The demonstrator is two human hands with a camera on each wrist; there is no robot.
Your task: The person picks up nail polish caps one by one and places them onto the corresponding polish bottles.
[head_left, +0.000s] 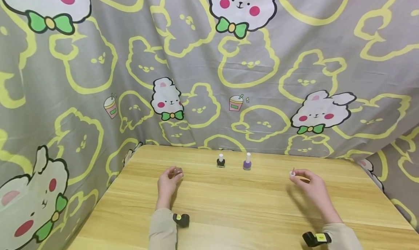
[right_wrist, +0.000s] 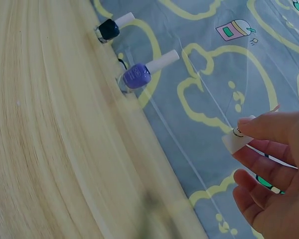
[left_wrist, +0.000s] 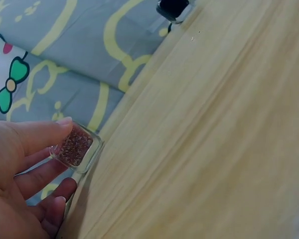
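Note:
My left hand [head_left: 167, 186] pinches a small clear nail polish bottle [left_wrist: 78, 148] by its neck end, between thumb and fingers. Reddish-brown glitter shows inside, and no cap is seen on it. Far to the right, my right hand [head_left: 311, 187] holds a white nail polish cap [right_wrist: 236, 141] between thumb and fingertips. A thin brush stem [head_left: 293, 169] sticks out of the cap, pointing up in the head view. Between the hands, toward the back edge, stand a black nail polish bottle [head_left: 220, 161] and a purple nail polish bottle [head_left: 247, 163], both with white caps on.
The wooden table [head_left: 235, 206] spreads under both hands. A grey curtain [head_left: 203, 71] with rabbit prints hangs along its back and sides. Black wrist devices sit at the left sleeve [head_left: 162, 230] and the right sleeve [head_left: 342, 237].

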